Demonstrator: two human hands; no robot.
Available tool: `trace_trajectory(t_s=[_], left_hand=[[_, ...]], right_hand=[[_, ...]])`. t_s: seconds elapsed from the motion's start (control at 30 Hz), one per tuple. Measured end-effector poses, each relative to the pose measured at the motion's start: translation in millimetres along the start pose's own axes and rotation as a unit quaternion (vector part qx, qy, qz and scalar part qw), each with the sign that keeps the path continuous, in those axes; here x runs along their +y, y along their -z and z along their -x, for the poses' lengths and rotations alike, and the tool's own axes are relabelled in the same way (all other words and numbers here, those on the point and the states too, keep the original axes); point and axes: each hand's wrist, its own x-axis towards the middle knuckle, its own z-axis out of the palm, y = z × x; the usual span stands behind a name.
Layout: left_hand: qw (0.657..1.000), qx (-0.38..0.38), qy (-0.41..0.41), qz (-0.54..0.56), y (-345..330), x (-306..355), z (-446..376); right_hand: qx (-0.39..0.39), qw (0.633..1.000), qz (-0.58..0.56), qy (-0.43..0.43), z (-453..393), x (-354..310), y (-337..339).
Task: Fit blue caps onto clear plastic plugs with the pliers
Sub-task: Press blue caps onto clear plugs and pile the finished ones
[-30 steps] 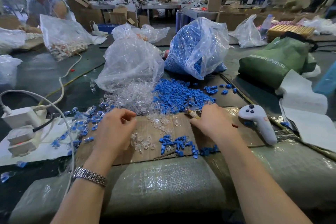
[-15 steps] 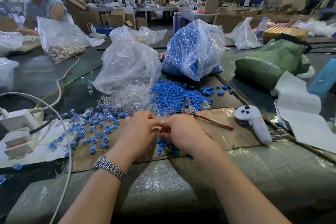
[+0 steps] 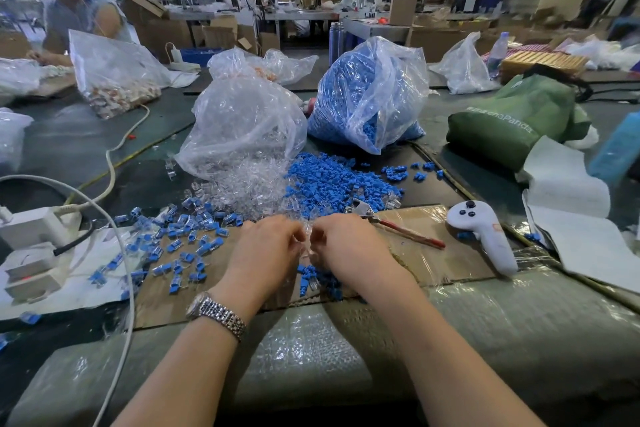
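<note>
My left hand (image 3: 266, 250) and my right hand (image 3: 349, 248) meet fingertip to fingertip over the cardboard sheet (image 3: 426, 260). Both have curled fingers and pinch a small clear plug (image 3: 307, 248) between them; it is blurred. The pliers (image 3: 391, 226), with red handles, lie loose on the cardboard just right of my right hand. A heap of blue caps (image 3: 332, 184) and a heap of clear plugs (image 3: 249, 187) lie behind the hands. A few blue caps (image 3: 310, 279) sit under my hands. Capped plugs (image 3: 180, 243) are scattered to the left.
A bag of blue caps (image 3: 370, 94) and a bag of clear plugs (image 3: 242, 121) stand behind the heaps. A white controller (image 3: 485, 234) lies to the right, papers (image 3: 581, 239) and a green bag (image 3: 512, 118) beyond it. A power strip (image 3: 31, 229) and cables sit on the left.
My right hand let go of the pliers and moved left; my left hand moved right. Both now meet at the middle. The pliers stay on the cardboard.
</note>
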Motion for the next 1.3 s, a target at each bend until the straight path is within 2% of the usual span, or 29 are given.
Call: trace_trajectory(t_s=[0.13,0.27,0.33,0.43,0.57,0.7,0.83,0.97,1.13,1.3], left_hand=[[0.99,0.033,0.054,0.127,10,-2,4],[0.95,0.013,0.11,0.293,23,-3,9],[0.931,0.001,0.123,0.344,27,-2,12],[0.912,-0.006,0.125,0.39,31,-3,12],[0.889,-0.025,0.131,0.438,32,-4,13],[0.836,-0.043,0.151,0.526,33,-6,15],[0.813,-0.053,0.155,0.559,33,-8,15],[0.806,-0.1,0.126,0.57,37,-10,17],[0.814,-0.064,0.111,0.566,35,-4,19],[0.808,-0.064,0.124,0.572,34,-2,20]], right_hand=[[0.044,0.978,-0.201,-0.033,-3,17,2],[0.06,0.922,-0.382,-0.027,-4,24,1],[0.053,0.902,-0.428,0.004,-3,22,1],[0.056,0.919,-0.386,0.052,-2,17,-1],[0.068,0.927,-0.361,0.075,-1,16,-4],[0.081,0.935,-0.335,0.083,-1,17,-3],[0.083,0.954,-0.272,0.099,2,16,-1],[0.088,0.969,-0.199,0.12,7,14,6],[0.094,0.971,-0.172,0.134,10,11,13],[0.099,0.97,-0.168,0.143,12,12,16]])
